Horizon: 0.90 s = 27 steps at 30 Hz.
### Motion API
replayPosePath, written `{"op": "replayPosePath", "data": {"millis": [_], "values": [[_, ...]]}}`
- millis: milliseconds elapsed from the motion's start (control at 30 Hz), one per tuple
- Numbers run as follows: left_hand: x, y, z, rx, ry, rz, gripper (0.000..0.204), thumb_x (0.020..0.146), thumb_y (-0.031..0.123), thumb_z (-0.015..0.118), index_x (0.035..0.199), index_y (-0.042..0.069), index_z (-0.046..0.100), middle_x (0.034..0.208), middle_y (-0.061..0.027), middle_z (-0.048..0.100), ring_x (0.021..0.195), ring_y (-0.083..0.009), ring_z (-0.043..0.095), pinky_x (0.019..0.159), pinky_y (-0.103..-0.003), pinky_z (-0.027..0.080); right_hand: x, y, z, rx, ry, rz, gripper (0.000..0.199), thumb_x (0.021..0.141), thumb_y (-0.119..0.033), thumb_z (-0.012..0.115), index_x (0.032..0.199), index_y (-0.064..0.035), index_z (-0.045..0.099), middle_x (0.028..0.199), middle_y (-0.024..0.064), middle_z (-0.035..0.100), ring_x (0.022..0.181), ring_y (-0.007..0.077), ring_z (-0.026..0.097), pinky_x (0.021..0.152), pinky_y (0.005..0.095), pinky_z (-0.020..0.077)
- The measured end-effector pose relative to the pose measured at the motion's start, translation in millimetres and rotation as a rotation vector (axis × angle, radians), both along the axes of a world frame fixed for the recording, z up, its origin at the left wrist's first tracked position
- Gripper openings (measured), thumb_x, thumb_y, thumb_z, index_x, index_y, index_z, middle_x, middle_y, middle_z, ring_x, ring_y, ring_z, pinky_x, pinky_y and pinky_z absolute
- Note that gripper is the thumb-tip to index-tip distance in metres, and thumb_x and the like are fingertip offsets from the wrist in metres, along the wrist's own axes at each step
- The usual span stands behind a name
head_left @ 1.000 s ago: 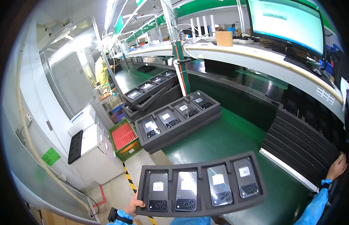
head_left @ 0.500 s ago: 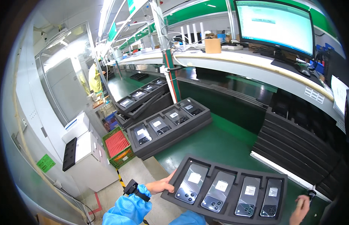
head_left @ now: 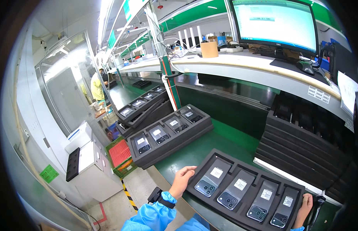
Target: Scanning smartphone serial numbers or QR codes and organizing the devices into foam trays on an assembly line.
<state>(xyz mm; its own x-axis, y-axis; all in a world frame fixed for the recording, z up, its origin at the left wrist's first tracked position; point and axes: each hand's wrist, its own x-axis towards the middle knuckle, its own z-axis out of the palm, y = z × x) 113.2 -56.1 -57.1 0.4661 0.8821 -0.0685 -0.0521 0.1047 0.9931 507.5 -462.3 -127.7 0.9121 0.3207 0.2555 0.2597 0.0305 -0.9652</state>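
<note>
A black foam tray (head_left: 225, 159) with several dark phones (head_left: 211, 177) lying face down in its slots rests on the green bench (head_left: 194, 148). My left hand (head_left: 181, 179) grips the tray's left end, fingers curled over its rim. At the tray's right end, my right hand (head_left: 303, 209) holds the near corner. Both sleeves are blue.
A second stack of black trays (head_left: 169, 131) with phones sits to the left on the bench, more trays (head_left: 142, 104) beyond. Empty black trays (head_left: 302, 138) are piled at right under a shelf with a monitor (head_left: 275, 21). A person in yellow (head_left: 96, 87) stands far off.
The tray went from held in the air in front of me to lying on the green bench, shifted right. My hands stay at its two ends.
</note>
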Motion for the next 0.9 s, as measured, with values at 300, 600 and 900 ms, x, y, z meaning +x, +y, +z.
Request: {"op": "replayPosePath", "data": {"millis": [300,600,900], "values": [[-1.8,-28.5,-20.2,0.217,-0.183,0.174,0.035,0.098,0.010,0.052,0.123,-0.006,0.069,0.110,-0.0070,0.070,0.101,-0.0120,0.062,0.092,-0.026,0.047,-13.7,10.1,5.1,0.178,0.074,0.015,0.027,0.107,-0.019,0.052,0.126,-0.0009,0.060,0.115,0.0047,0.063,0.105,0.0108,0.058,0.095,0.0237,0.0445],[13.5,-29.8,-37.5,0.317,-0.083,0.425,0.036,0.102,0.017,0.049,0.111,-0.009,0.073,0.092,-0.0059,0.072,0.083,-0.0106,0.061,0.080,-0.025,0.048,-8.7,22.2,15.8,0.183,0.171,0.199,0.052,0.106,-0.035,0.049,0.144,0.0001,0.051,0.137,0.0111,0.057,0.121,0.0175,0.057,0.106,0.0288,0.0433],[9.8,-28.1,-40.0,0.349,0.040,0.360,0.028,0.097,0.013,0.058,0.114,-0.005,0.072,0.092,-0.0046,0.072,0.084,-0.0106,0.061,0.078,-0.027,0.049,-17.3,20.4,25.6,0.225,0.245,0.087,0.042,0.106,-0.031,0.046,0.130,0.0001,0.060,0.121,0.0118,0.065,0.111,0.0205,0.061,0.100,0.0331,0.0476]]}}
